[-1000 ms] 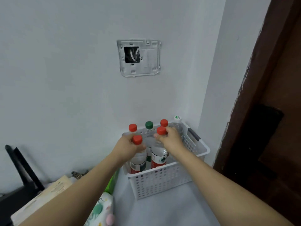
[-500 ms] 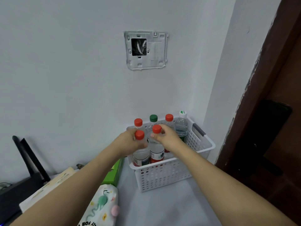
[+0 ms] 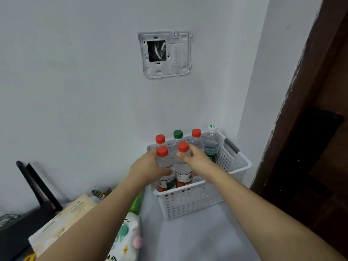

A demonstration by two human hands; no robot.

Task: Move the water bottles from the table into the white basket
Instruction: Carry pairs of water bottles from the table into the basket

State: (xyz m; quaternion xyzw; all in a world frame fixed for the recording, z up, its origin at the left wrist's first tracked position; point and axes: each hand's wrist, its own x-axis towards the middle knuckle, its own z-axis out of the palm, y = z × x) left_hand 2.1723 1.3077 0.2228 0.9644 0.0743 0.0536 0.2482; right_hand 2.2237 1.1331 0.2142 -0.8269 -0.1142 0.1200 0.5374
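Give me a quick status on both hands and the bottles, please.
Left hand grips one red-capped bottle, right hand another. Both inside white basket. Nothing blocking.

Six water bottles (image 3: 211,146) are standing in a basket (image 3: 194,202) sitting on the table (image 3: 197,240) against the wall, a tissue box (image 3: 62,223) lying to its left.

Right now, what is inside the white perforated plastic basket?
Six clear plastic water bottles stand inside the white perforated plastic basket: four red caps, one green, one white. Both hands hold the front two. The basket floor is hidden.
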